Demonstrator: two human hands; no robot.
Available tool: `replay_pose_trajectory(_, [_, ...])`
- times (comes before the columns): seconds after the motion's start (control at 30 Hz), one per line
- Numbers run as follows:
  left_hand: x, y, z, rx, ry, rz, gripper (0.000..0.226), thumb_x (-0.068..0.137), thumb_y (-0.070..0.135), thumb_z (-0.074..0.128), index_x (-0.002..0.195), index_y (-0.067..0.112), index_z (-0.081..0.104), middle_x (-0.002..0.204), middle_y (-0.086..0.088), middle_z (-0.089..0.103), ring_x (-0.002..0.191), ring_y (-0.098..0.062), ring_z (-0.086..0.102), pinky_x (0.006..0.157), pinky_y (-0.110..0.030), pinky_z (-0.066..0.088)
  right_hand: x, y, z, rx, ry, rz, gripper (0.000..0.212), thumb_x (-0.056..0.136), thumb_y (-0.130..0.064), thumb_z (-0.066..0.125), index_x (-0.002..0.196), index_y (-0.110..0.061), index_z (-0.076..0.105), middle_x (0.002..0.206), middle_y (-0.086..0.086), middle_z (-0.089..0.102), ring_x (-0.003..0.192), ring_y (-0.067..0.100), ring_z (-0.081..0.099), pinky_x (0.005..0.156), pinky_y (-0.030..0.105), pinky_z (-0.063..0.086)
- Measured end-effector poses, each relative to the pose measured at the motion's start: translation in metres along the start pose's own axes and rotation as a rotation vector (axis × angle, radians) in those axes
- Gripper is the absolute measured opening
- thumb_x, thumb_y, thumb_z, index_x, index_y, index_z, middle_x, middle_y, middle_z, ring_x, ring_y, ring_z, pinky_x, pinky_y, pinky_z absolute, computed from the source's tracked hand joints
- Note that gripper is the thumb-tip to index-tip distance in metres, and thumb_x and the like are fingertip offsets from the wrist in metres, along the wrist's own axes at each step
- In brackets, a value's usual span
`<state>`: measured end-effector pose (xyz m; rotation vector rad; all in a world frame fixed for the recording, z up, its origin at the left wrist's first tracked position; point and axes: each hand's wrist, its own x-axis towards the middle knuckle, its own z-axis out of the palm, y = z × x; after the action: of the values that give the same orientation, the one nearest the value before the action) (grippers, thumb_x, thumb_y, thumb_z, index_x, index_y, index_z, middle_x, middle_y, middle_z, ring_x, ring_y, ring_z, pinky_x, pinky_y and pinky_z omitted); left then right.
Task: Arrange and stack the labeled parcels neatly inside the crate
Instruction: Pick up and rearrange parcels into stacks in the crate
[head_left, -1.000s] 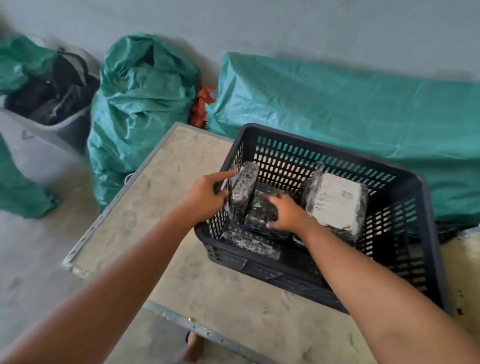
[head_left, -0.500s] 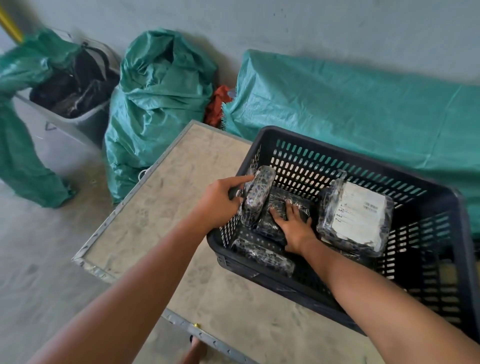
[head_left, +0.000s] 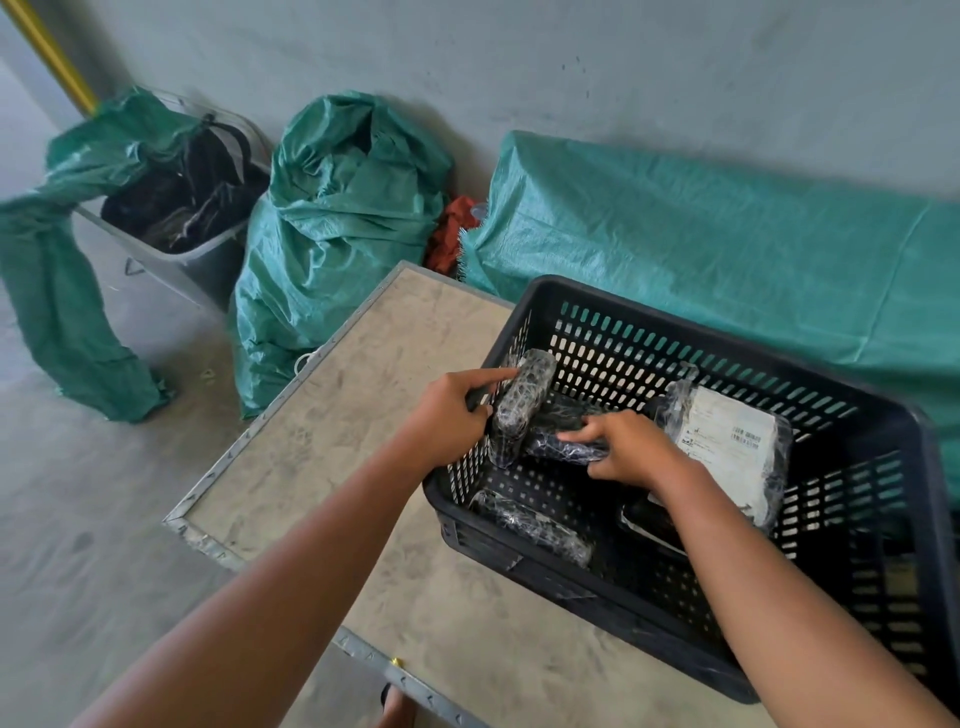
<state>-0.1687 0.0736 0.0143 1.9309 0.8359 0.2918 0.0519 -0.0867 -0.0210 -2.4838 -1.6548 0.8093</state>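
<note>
A black slotted crate (head_left: 675, 332) stands on a dusty table (head_left: 332, 431). My left hand (head_left: 449, 415) holds an upright black wrapped parcel (head_left: 522, 400) against the crate's left wall. My right hand (head_left: 631, 449) grips a second black parcel (head_left: 561, 444) lying flat beside it. A larger parcel with a white label (head_left: 727, 436) leans on edge to the right. Another black parcel (head_left: 530, 527) lies on the crate floor near the front wall, and a flat dark parcel (head_left: 649, 519) shows under my right wrist.
Green woven sacks (head_left: 337, 218) and a long green-covered heap (head_left: 727, 249) line the wall behind the table. A grey bin (head_left: 171, 260) with dark items stands at the left. The table's metal edge (head_left: 228, 452) drops to the concrete floor.
The view has shifted so the crate sits further right. My right hand went from pressing flat on the lying parcel to curling its fingers around it. My left hand kept hold of the upright parcel.
</note>
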Motion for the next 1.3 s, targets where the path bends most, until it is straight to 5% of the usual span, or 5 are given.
replay_pose_trajectory(0.37, [-0.007,0.010,-0.002,0.025,0.024,-0.010,0.056,0.097,-0.003,0.054,0.134,0.039,0.065,0.126,0.000,0.066,0.038,0.001,0.049,0.041,-0.013,0.039,-0.048,-0.015,-0.036,0.419,0.156,-0.006,0.054,0.081,-0.031,0.073,0.115,-0.071,0.063,0.099,-0.036,0.070,0.041,0.003,0.037,0.046,0.025,0.041])
replay_pose_trajectory(0.63, [-0.009,0.011,-0.004,0.091,0.016,0.036,0.056,0.097,0.001,0.059,0.140,0.037,0.060,0.127,-0.010,0.068,0.044,0.004,0.055,0.044,-0.012,0.041,-0.098,-0.016,-0.029,0.764,0.408,-0.080,0.049,0.083,-0.021,0.080,0.117,-0.055,0.072,0.120,-0.034,0.068,0.122,-0.003,0.062,0.110,0.035,0.047])
replay_pose_trajectory(0.83, [-0.015,0.039,-0.008,0.232,-0.008,0.351,0.059,0.084,0.034,0.082,0.130,0.061,0.057,0.166,-0.004,0.025,0.155,-0.030,0.004,0.120,-0.056,0.011,-0.126,0.000,-0.049,0.957,0.484,-0.077,0.045,0.085,-0.011,0.080,0.113,-0.047,0.078,0.053,-0.004,0.047,0.048,0.011,0.029,0.057,0.026,0.031])
replay_pose_trajectory(1.1, [-0.016,0.087,0.022,0.048,-0.393,0.573,0.096,0.098,0.031,0.065,0.155,0.054,-0.008,0.155,0.044,0.019,0.141,0.010,0.032,0.114,-0.012,0.026,-0.147,0.006,-0.097,1.194,0.423,-0.105,0.045,0.068,-0.027,0.077,0.113,-0.030,0.082,0.104,0.018,0.078,0.093,0.025,0.070,0.095,0.039,0.052])
replay_pose_trajectory(1.3, [-0.003,0.080,0.041,0.187,-0.274,0.556,0.070,0.106,0.024,0.049,0.148,0.069,0.014,0.104,-0.009,0.062,0.088,-0.021,0.059,0.088,-0.031,0.050,-0.140,0.015,-0.099,1.206,0.505,-0.049,0.038,0.074,-0.031,0.083,0.111,-0.034,0.082,0.113,0.001,0.079,0.101,0.013,0.074,0.083,0.029,0.058])
